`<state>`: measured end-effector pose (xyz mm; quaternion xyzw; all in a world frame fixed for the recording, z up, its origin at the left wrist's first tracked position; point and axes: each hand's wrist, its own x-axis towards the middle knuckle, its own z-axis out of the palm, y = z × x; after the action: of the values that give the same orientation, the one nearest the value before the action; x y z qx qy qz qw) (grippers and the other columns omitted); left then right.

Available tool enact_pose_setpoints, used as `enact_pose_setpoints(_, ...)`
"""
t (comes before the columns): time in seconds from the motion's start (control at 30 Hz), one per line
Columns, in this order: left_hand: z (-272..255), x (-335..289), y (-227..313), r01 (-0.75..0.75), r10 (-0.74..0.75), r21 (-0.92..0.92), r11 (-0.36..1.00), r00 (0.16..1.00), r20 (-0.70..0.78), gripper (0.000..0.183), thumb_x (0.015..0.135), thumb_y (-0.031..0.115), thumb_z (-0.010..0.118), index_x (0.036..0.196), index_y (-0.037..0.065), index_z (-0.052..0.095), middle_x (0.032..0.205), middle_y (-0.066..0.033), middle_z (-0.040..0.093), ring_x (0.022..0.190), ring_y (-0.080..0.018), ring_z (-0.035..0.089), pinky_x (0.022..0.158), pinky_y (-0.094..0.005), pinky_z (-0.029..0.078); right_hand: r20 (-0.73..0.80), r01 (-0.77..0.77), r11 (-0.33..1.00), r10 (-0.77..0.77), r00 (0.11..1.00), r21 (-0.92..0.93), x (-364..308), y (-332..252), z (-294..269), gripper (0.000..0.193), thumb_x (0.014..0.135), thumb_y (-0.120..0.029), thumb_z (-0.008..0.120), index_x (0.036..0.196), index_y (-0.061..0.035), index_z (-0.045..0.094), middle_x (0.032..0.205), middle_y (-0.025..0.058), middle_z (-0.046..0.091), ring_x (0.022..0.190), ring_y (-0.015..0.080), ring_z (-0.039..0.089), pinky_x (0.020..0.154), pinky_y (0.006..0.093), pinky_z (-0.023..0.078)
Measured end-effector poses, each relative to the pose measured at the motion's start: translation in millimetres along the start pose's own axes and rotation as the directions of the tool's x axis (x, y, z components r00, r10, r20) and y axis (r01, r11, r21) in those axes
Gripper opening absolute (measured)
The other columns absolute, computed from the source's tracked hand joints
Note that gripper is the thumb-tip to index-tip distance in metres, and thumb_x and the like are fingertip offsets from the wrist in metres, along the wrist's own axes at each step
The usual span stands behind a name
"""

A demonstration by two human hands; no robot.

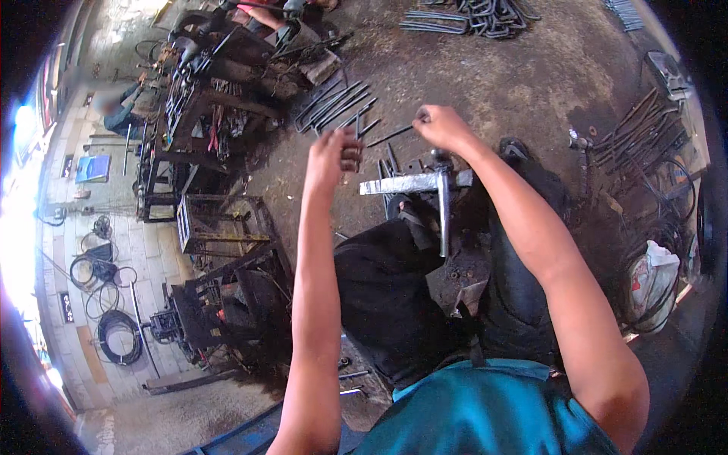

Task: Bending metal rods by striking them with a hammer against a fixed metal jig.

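My right hand [442,127] is closed on one end of a thin dark metal rod [390,136], which points left toward my other hand. My left hand [334,158] is raised beside the rod's far end, with its fingers loosely curled and apart, and I see nothing in it. Between my knees, below my hands, is a bright worn steel bar [402,184]. A hammer [444,205] lies across its right part, its shiny handle toward me. Past my left hand, several bent rods [334,106] rest on the floor.
A larger pile of bent rods [489,19] lies at the far side. Rusty rods [633,129] and a white sack [652,284] are at the right. Dark metal benches [189,121] and machinery [220,311] line the left. Another person [121,114] sits far left; a second person's arm [262,15] shows at the top.
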<state>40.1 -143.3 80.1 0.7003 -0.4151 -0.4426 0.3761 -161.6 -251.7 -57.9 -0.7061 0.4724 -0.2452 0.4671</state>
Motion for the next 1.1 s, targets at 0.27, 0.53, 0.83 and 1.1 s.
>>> enact_pose_setpoints(0.27, -19, -29, -38, 0.091, -0.103, 0.136, 0.987, 0.991, 0.085, 0.034, 0.100, 0.027, 0.042, 0.111, -0.001, 0.057, 0.086, -0.0100, 0.066, 0.065, -0.0133, 0.060, 0.056, -0.0265, 0.049, -0.035, -0.042, 0.998, 0.040, 0.999, -0.050, -33, 20, -58, 0.045, 0.090, -0.037, 0.054, 0.110, 0.0015, 0.062, 0.105, 0.0262, 0.064, 0.098, 0.0392, 0.063, 0.087, 0.0460, 0.049)
enact_pose_setpoints(0.53, -20, -52, -40, -0.054, 0.068, 0.233, 0.971, 0.996, -0.054, 0.034, 0.098, 0.027, 0.046, 0.107, -0.003, 0.060, 0.082, -0.0105, 0.068, 0.060, -0.0123, 0.061, 0.053, -0.0268, 0.048, -0.173, -0.216, 0.925, 0.280, 0.944, 0.314, -79, 61, -110, 0.049, 0.095, -0.039, 0.051, 0.130, -0.0034, 0.050, 0.095, 0.0089, 0.067, 0.062, 0.0141, 0.062, 0.051, 0.0277, 0.048)
enact_pose_setpoints(0.83, -10, -81, -47, -0.111, 0.130, 0.332, 0.937, 0.991, -0.036, 0.032, 0.095, 0.025, 0.049, 0.103, -0.004, 0.062, 0.077, -0.0093, 0.069, 0.062, -0.0133, 0.063, 0.056, -0.0287, 0.049, -0.114, -0.367, 0.927, 0.375, 0.920, 0.080, -115, 95, -107, 0.047, 0.093, -0.041, 0.051, 0.102, 0.0040, 0.061, 0.088, 0.0153, 0.068, 0.062, 0.0236, 0.066, 0.061, 0.0374, 0.053)
enact_pose_setpoints(1.1, 53, -29, -7, -0.257, 0.159, 0.476, 0.841, 0.958, 0.237, 0.029, 0.096, 0.024, 0.051, 0.109, 0.000, 0.060, 0.080, -0.0099, 0.068, 0.066, -0.0148, 0.063, 0.060, -0.0301, 0.050, -0.001, -0.276, 0.943, 0.280, 0.960, -0.184, -56, 176, -41, 0.048, 0.092, -0.040, 0.056, 0.116, 0.0019, 0.059, 0.085, 0.0163, 0.068, 0.064, 0.0243, 0.065, 0.060, 0.0387, 0.051)
